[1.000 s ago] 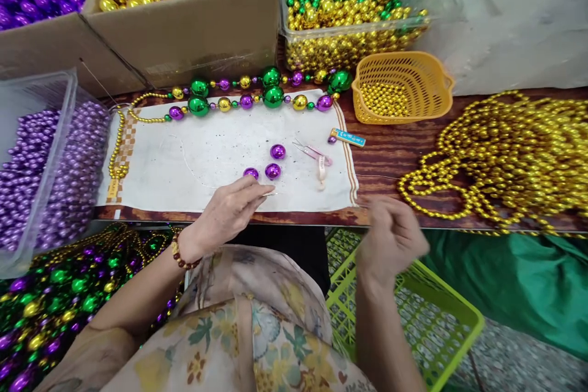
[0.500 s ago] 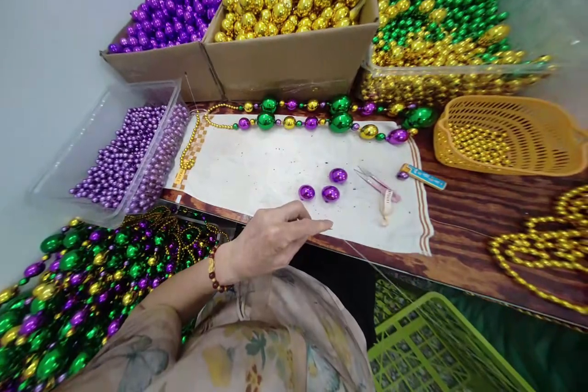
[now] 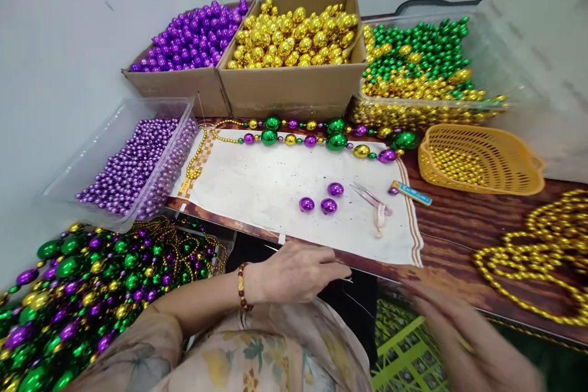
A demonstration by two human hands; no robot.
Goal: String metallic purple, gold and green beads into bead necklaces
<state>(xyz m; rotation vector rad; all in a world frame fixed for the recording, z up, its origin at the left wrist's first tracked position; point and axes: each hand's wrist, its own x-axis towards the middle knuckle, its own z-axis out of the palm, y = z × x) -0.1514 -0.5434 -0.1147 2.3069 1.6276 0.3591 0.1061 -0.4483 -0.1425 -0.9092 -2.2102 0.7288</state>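
Observation:
My left hand [image 3: 301,272] is closed in a pinch at the table's front edge. A thin pale thread [image 3: 361,301] hangs by its fingertips; the pinched end is hidden. My right hand [image 3: 475,334] is smeared by motion at the lower right, over a green plastic basket [image 3: 404,343]. Three shiny purple oval beads [image 3: 329,206] lie on the white cloth [image 3: 257,190] beyond my left hand. To their right rest small pink-handled snips [image 3: 374,201] with a pale tag. A strung necklace of green, purple and gold beads [image 3: 337,142] stretches along the cloth's back edge.
Cardboard boxes of purple beads [image 3: 172,82] and gold beads [image 3: 294,89] stand behind. A clear bin of small purple beads [image 3: 119,111] is at left, above finished strands [image 3: 82,282]. At right are an orange basket [image 3: 514,162] and gold bead chains [image 3: 519,245].
My left hand has drawn back from over the cloth to the table's front edge. My right hand has come into view at the lower right. The view has tilted up.

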